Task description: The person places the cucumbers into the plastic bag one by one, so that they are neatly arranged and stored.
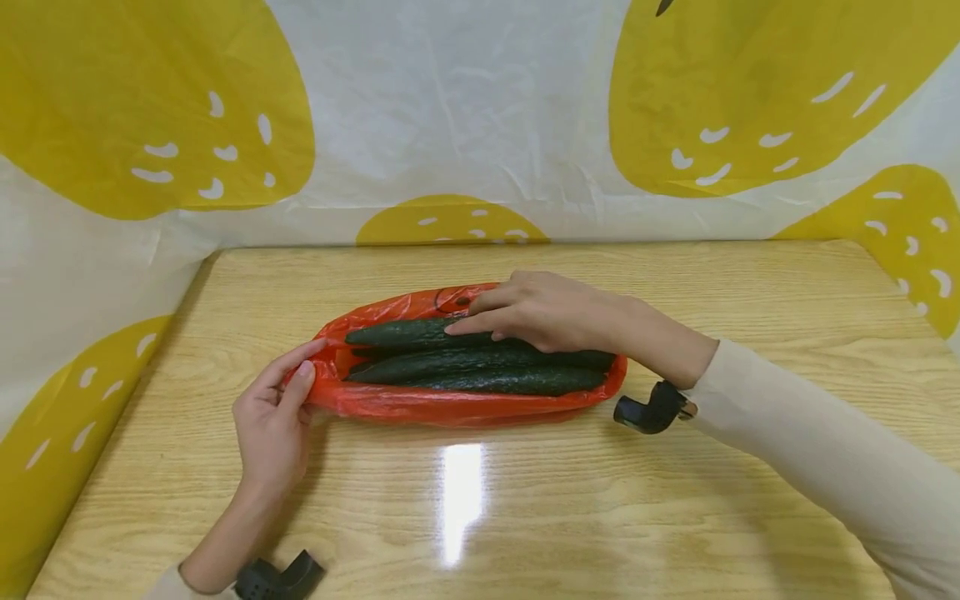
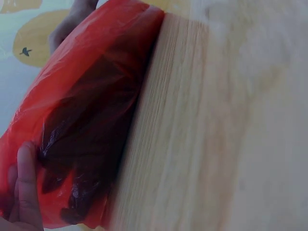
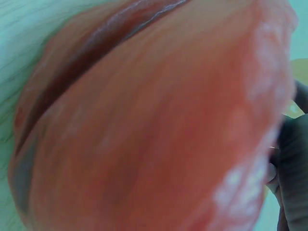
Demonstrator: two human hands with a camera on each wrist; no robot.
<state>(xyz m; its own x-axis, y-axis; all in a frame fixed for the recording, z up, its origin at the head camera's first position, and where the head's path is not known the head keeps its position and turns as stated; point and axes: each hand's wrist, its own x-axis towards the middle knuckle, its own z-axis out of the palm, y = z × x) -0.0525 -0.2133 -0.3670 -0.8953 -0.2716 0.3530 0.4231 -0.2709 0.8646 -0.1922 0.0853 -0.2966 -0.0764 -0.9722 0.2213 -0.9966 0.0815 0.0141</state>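
Observation:
A red plastic bag lies lengthwise on the table with its top spread apart. Inside it, several long dark green cucumbers lie side by side. At the bag's left end my left hand pinches the rim between thumb and fingers. My right hand reaches over the far side of the bag, its extended digits over the rearmost cucumber. In the left wrist view the cucumbers show as dark shapes through the red plastic. The bag fills most of the right wrist view, blurred.
The wood-grain table carries a bright light reflection near its front. Behind and at the sides hangs a white cloth with large yellow fruit shapes. A black wrist device sits on the right sleeve, another at the left wrist.

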